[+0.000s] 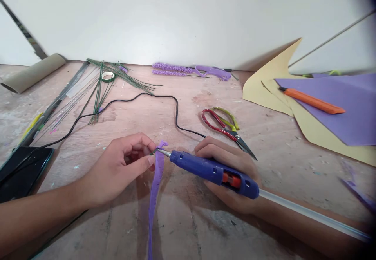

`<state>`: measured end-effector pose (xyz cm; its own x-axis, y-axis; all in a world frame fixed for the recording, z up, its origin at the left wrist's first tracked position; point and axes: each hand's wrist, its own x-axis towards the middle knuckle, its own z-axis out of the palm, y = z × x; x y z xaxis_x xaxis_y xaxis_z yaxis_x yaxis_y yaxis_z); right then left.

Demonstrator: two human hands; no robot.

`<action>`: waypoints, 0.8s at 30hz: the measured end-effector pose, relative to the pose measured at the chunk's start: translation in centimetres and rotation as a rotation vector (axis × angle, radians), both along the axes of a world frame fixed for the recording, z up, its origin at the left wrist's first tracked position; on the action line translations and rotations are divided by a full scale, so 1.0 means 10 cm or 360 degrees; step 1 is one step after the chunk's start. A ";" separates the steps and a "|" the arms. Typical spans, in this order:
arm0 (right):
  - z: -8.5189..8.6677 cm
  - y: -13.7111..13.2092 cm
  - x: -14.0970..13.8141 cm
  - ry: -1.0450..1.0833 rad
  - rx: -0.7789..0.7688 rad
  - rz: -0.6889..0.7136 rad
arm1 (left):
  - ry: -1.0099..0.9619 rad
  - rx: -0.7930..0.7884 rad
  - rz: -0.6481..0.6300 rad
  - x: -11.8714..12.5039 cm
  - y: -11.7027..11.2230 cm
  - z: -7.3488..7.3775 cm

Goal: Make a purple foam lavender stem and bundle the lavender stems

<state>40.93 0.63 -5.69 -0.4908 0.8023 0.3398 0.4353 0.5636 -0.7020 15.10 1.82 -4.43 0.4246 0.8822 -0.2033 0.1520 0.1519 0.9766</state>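
Note:
My left hand (pixel 126 162) pinches a thin green wire (pixel 153 151) between thumb and forefinger. At the wire's tip sits the gathered end of a fringed purple paper strip (pixel 156 181), whose long tail hangs down toward me. My right hand (pixel 229 166) is closed around a blue hot glue gun (pixel 196 166), with a clear glue stick (pixel 311 213) sticking out of its back. The gun's metal nozzle touches, or nearly touches, the strip near the wire's end. Hidden behind the gun are parts of my right fingers.
A black cord (pixel 138 95) crosses the table. Scissors (pixel 226 129) lie beyond my right hand. Farther off are green wires (pixel 96 91), green tape (pixel 108 76), purple flower stems (pixel 173 70) and a cardboard tube (pixel 33 74). An orange cutter (pixel 314 100) rests on purple paper (pixel 349 115). At left lies a phone (pixel 26 170).

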 end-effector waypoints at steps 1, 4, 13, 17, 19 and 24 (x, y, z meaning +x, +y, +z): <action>0.00 0.00 0.00 0.0011 -0.0003 0.0007 | -0.0015 -0.0011 0.0006 0.00 0.00 0.00; 0.00 0.01 0.00 0.0009 -0.0005 0.0009 | -0.0044 -0.0067 0.0007 -0.01 0.00 0.00; -0.03 -0.01 0.03 -0.0037 -0.0046 -0.0018 | -0.0127 -0.0142 0.0011 -0.02 0.00 0.00; -0.02 -0.01 0.02 -0.0022 -0.0048 -0.0029 | -0.0121 -0.0155 -0.0027 -0.03 -0.01 0.01; -0.02 -0.01 0.01 -0.0022 -0.0040 -0.0035 | -0.0116 -0.0161 -0.0018 -0.03 -0.01 0.01; -0.03 -0.02 0.01 -0.0016 -0.0047 -0.0045 | -0.0106 -0.0171 0.0002 -0.02 0.00 0.00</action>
